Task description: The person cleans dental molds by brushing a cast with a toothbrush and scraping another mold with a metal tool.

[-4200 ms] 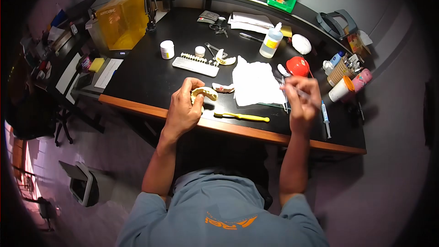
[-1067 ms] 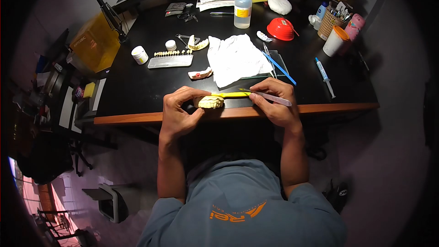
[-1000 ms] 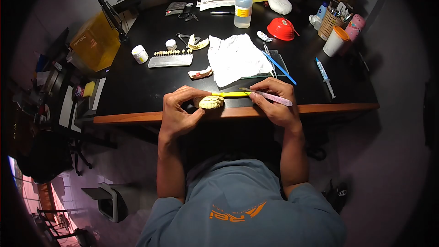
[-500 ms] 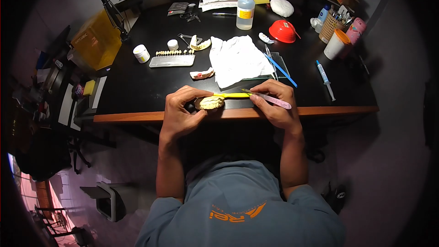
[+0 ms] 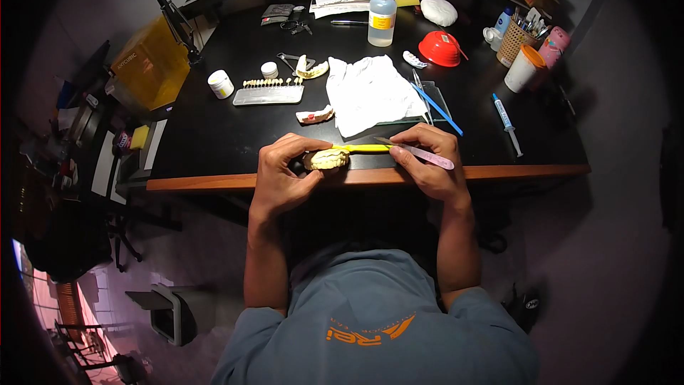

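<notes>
Between the thumb and fingers of my left hand (image 5: 287, 168) is a yellowish dental model (image 5: 328, 160), at the table's front edge. My right hand (image 5: 432, 157) pinches a pink-handled scalpel (image 5: 433, 160), its blade pointing left. A yellow toothbrush (image 5: 367, 148) lies between the hands, just behind the model; its right end meets my right fingertips. Beyond the hands lie a white cloth (image 5: 372, 96) and a small model with a red mark (image 5: 314, 115). A shade guide (image 5: 268, 93) rests to the left, near another yellowish model (image 5: 311, 68).
A clear bottle (image 5: 382, 18), a red bowl (image 5: 440, 49) and a white lump (image 5: 439, 11) stand at the back. On the right are a syringe (image 5: 507, 124), an orange-lidded cup (image 5: 525, 69) and a pen holder (image 5: 516, 41). A white jar (image 5: 220, 84) stands left.
Since the oldest frame, my right hand has come left and down with the scalpel, and the model has turned in my left hand. Over the last half second both hands stay nearly still.
</notes>
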Available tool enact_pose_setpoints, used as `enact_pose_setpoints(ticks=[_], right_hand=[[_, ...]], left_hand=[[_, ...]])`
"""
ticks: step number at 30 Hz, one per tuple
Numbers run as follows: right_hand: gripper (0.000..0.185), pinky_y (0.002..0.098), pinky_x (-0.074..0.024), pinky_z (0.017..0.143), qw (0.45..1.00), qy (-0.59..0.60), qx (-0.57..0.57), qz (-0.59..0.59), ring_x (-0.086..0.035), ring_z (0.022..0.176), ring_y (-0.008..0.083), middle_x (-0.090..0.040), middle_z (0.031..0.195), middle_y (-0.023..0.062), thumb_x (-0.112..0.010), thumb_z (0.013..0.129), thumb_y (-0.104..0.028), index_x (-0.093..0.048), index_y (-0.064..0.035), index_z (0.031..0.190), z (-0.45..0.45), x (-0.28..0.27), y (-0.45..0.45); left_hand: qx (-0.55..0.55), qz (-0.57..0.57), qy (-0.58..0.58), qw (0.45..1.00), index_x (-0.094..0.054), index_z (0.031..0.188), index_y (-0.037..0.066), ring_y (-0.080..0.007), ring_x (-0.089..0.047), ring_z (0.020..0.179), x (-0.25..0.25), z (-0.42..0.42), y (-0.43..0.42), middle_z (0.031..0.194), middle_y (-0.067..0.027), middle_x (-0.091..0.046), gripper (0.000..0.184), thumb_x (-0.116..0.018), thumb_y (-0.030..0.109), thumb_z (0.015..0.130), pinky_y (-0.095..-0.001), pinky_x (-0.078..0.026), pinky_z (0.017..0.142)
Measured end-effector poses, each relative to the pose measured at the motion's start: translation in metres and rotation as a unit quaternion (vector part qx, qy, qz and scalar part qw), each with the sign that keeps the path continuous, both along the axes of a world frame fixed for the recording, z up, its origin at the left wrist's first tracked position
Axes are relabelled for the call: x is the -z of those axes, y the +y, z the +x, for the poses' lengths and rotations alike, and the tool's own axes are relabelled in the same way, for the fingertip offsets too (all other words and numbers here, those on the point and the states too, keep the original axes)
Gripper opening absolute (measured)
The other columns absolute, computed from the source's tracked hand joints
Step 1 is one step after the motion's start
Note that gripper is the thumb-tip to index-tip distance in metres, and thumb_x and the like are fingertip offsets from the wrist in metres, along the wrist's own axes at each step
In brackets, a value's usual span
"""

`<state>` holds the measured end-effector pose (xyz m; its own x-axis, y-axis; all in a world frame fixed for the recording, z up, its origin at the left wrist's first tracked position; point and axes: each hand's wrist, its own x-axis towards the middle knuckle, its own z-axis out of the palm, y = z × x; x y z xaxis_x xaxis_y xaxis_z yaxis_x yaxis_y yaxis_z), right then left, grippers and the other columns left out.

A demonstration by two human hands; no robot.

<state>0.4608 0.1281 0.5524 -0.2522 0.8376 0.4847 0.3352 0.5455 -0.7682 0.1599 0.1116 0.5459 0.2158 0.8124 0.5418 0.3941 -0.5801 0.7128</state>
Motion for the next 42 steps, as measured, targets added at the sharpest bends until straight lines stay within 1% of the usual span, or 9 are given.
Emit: enact_pose_setpoints(ticks=[5, 8, 11, 17, 20, 24, 28, 34, 42], right_hand=[[0.01, 0.0267, -0.0542, 0.069, 1.0, -0.013, -0.013, 0.016, -0.071, 0.078, 0.0107, -0.075, 0.086, 0.0075, -0.081, 0.094, -0.003, -0.079, 0.0037, 0.102, 0.003, -0.001, 0.001], [0.008, 0.026, -0.0551, 0.065, 0.995, 0.014, -0.015, -0.099, -0.07, 0.073, 0.0087, -0.073, 0.081, 0.0049, -0.078, 0.095, -0.002, -0.076, 0.0032, 0.102, 0.006, 0.001, -0.003], [0.008, 0.0257, -0.0548, 0.06, 0.992, 0.031, -0.023, -0.122, -0.068, 0.068, 0.0076, -0.072, 0.078, 0.0034, -0.076, 0.097, -0.001, -0.074, 0.0026, 0.103, 0.007, 0.001, -0.003], [0.016, 0.0273, -0.057, 0.071, 0.991, 0.086, -0.001, -0.098, -0.073, 0.076, 0.0115, -0.08, 0.087, 0.0092, -0.076, 0.098, -0.009, -0.08, 0.0034, 0.109, 0.002, 0.005, -0.002], [0.018, 0.027, -0.0581, 0.075, 0.989, 0.11, -0.004, -0.103, -0.074, 0.082, 0.0117, -0.08, 0.094, 0.0093, -0.074, 0.104, -0.01, -0.08, 0.0026, 0.115, 0.001, 0.008, -0.001], [0.025, 0.0263, -0.0575, 0.079, 0.985, 0.155, 0.025, -0.076, -0.075, 0.095, 0.0125, -0.077, 0.11, 0.0092, -0.065, 0.115, -0.02, -0.078, 0.0009, 0.121, 0.0, 0.01, 0.003], [0.031, 0.0261, -0.0561, 0.077, 0.977, 0.2, 0.068, -0.039, -0.073, 0.096, 0.012, -0.077, 0.108, 0.0078, -0.062, 0.117, -0.026, -0.077, 0.0003, 0.119, 0.003, 0.013, 0.007], [0.028, 0.0279, -0.0574, 0.08, 0.974, 0.208, 0.088, -0.021, -0.074, 0.096, 0.0132, -0.078, 0.106, 0.0078, -0.064, 0.116, -0.024, -0.077, 0.0003, 0.118, 0.001, 0.013, 0.007], [0.023, 0.0297, -0.0567, 0.091, 0.978, 0.204, -0.009, -0.044, -0.074, 0.098, 0.0144, -0.079, 0.104, 0.0103, -0.065, 0.115, -0.018, -0.076, 0.0014, 0.11, 0.006, 0.014, 0.003]], left_hand=[[-0.003, -0.011, 0.003, 1.0, -0.084, 0.11, -0.003, -0.018, -0.076, 0.092, -0.001, 0.0, -0.001, 0.1, -0.0136, -0.082, 0.042, -0.071, -0.003, 0.07, -0.0298, -0.057, 0.087], [-0.003, -0.007, 0.002, 1.0, -0.084, 0.111, -0.003, -0.0178, -0.076, 0.092, -0.001, 0.0, -0.001, 0.1, -0.0134, -0.082, 0.042, -0.072, -0.003, 0.07, -0.0295, -0.057, 0.087], [-0.003, -0.006, 0.002, 1.0, -0.084, 0.111, -0.003, -0.0178, -0.076, 0.092, -0.002, 0.001, -0.001, 0.1, -0.0132, -0.082, 0.042, -0.072, -0.003, 0.07, -0.0295, -0.057, 0.087], [-0.003, -0.006, 0.002, 1.0, -0.084, 0.111, -0.003, -0.0177, -0.076, 0.092, -0.001, 0.0, -0.001, 0.1, -0.0132, -0.082, 0.042, -0.072, -0.002, 0.071, -0.0295, -0.057, 0.087], [-0.002, 0.012, -0.002, 1.0, -0.085, 0.111, 0.002, -0.0213, -0.075, 0.087, 0.002, 0.0, 0.002, 0.099, -0.0118, -0.084, 0.041, -0.076, 0.001, 0.071, -0.0322, -0.058, 0.08], [-0.005, 0.001, -0.001, 1.0, -0.085, 0.111, 0.002, -0.0211, -0.075, 0.087, 0.001, 0.0, 0.0, 0.099, -0.0117, -0.083, 0.041, -0.076, 0.001, 0.07, -0.0321, -0.058, 0.08], [-0.003, 0.012, 0.0, 1.0, -0.085, 0.111, 0.001, -0.0211, -0.075, 0.087, 0.002, -0.001, 0.001, 0.099, -0.0118, -0.083, 0.041, -0.077, 0.002, 0.071, -0.032, -0.058, 0.079], [-0.001, 0.001, 0.002, 1.0, -0.084, 0.111, -0.002, -0.0178, -0.075, 0.09, 0.0, 0.0, 0.0, 0.1, -0.0126, -0.083, 0.043, -0.073, -0.002, 0.069, -0.0298, -0.057, 0.084], [-0.002, -0.002, 0.005, 1.0, -0.084, 0.111, -0.002, -0.0191, -0.076, 0.091, 0.0, 0.0, 0.0, 0.1, -0.0131, -0.083, 0.045, -0.072, -0.002, 0.068, -0.0308, -0.057, 0.085]])
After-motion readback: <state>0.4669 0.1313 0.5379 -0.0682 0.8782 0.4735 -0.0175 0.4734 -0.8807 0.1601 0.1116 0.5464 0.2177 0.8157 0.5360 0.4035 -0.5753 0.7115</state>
